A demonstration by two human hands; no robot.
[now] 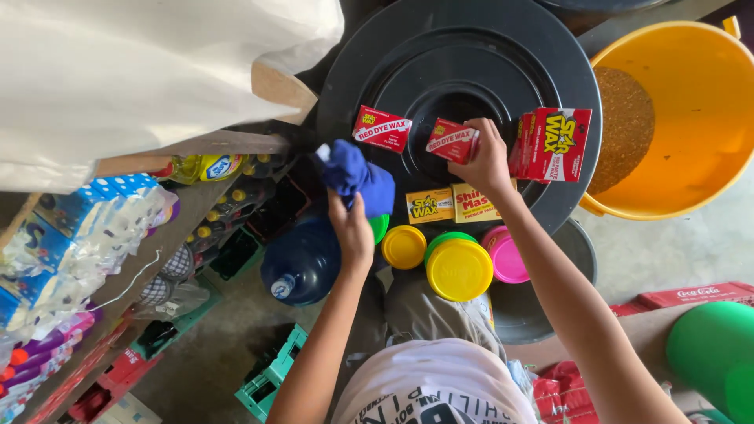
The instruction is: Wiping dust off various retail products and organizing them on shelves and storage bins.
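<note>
Red wax box (452, 140) sits gripped in the right hand (487, 161) over the black drum lid (471, 55), frame centre; the left hand (351, 232) clutches a blue cloth (357, 177) just left.

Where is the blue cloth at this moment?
In the head view, the blue cloth is left of centre, held up by the left hand at the edge of the black round lid, just below-left of a small red box.
</note>
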